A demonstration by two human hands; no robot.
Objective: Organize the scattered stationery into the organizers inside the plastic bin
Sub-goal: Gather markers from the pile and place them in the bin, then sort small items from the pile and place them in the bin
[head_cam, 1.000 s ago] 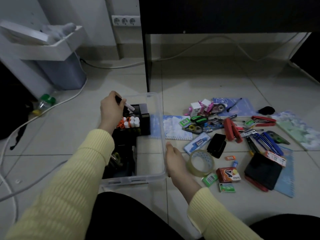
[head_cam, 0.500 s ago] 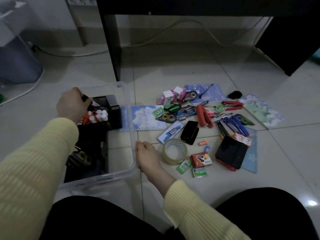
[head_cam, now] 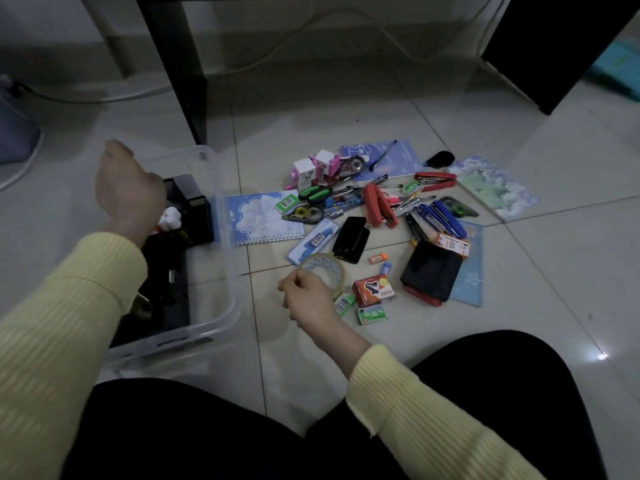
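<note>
**Head view, sorting task.** The plastic bin (head_cam: pixel 231 278) stood on the tiled floor (head_cam: pixel 519 289) at the near left, within easy reach of the left arm. Its black organizers (head_cam: pixel 194 206) filled the left part, and the right part of the bin's base lay bare. The left hand (head_cam: pixel 130 188) hovered over the far organizer with its back to the camera. Its fingers were hidden, so whether it held anything could not be told. The scattered stationery (head_cam: pixel 341 204) lay outside the bin, to its right, in one loose heap, presumably so that either hand could draw from it. The right hand (head_cam: pixel 308 297), fingers curled, met the near rim of the clear tape roll (head_cam: pixel 329 263), the heap's nearest item and probably the next candidate. Whether the rim was actually pinched could not be told. The roll lay flat and translucent, with floor showing through its core. Beyond it lay a black case (head_cam: pixel 350 244) and a red stapler (head_cam: pixel 379 206). A cloud-printed notebook (head_cam: pixel 263 218) sat just beside the bin's right wall, and an orange staple box (head_cam: pixel 374 292) lay just right of the hand. Most of the stationery was not yet sorted.
</note>
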